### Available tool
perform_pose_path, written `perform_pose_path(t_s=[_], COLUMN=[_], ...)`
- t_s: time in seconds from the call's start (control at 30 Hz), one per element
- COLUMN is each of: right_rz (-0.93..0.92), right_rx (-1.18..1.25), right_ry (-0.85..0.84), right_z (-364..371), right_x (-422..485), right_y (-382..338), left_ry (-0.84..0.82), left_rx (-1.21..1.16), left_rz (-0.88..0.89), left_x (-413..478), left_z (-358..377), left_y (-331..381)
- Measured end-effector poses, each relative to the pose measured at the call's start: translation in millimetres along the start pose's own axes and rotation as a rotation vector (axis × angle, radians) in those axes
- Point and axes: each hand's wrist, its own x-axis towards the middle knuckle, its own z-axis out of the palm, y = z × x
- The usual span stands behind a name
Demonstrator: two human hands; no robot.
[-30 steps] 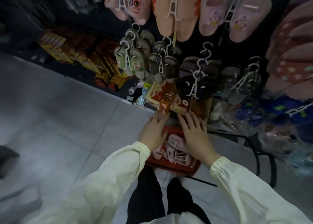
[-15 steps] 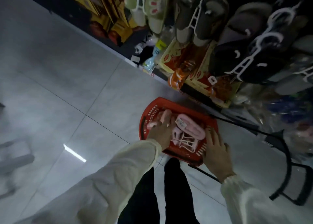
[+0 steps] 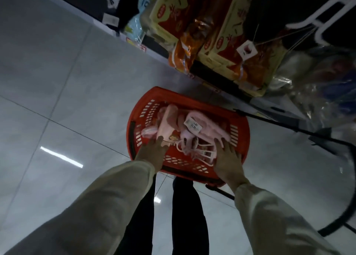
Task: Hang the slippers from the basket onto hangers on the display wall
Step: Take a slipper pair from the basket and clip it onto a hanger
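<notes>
Down in a red basket (image 3: 245, 131) on the tiled floor (image 3: 57, 85) lies a pile of pink slippers (image 3: 167, 125), a white hanger (image 3: 200, 153) at its near edge. Both hands reach in, fingers straight and spread, holding nothing: the left hand (image 3: 152, 152) by the left slipper, the right hand (image 3: 227, 158) by the hanger. This looks like the pick-up step; next, fingers must close round a pair. The tagged slipper (image 3: 212, 130) lies lengthwise across the basket; its toe end is unclear.
</notes>
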Motion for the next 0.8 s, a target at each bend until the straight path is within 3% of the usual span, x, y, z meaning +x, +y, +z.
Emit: perform_pose_path(t_s=[0.13, 0.3, 0.4, 0.5, 0.63, 0.8], right_rz=[-0.048, 0.066, 0.186, 0.288, 0.266, 0.267], right_rx=[0.024, 0.085, 0.231, 0.341, 0.334, 0.651], right_ry=[0.058, 0.120, 0.019, 0.039, -0.067, -0.186], right_z=[12.7, 36.0, 46.3, 40.3, 37.2, 35.9], right_x=[39.8, 83.6, 104.1, 117.7, 122.9, 110.4], right_y=[9.8, 16.3, 13.6, 8.6, 1.6, -22.6], left_ry=[0.003, 0.000, -0.016, 0.007, -0.029, -0.013], left_rx=[-0.098, -0.162, -0.196, -0.216, -0.172, -0.110], left_rz=[-0.013, -0.014, -0.004, 0.005, -0.014, 0.002], left_x=[13.3, 26.6, 34.2, 43.7, 54.8, 64.0], left_z=[14.8, 29.5, 27.6, 20.7, 7.8, -2.5], left_y=[-6.6, -14.1, -14.7, -16.6, -17.4, -12.7])
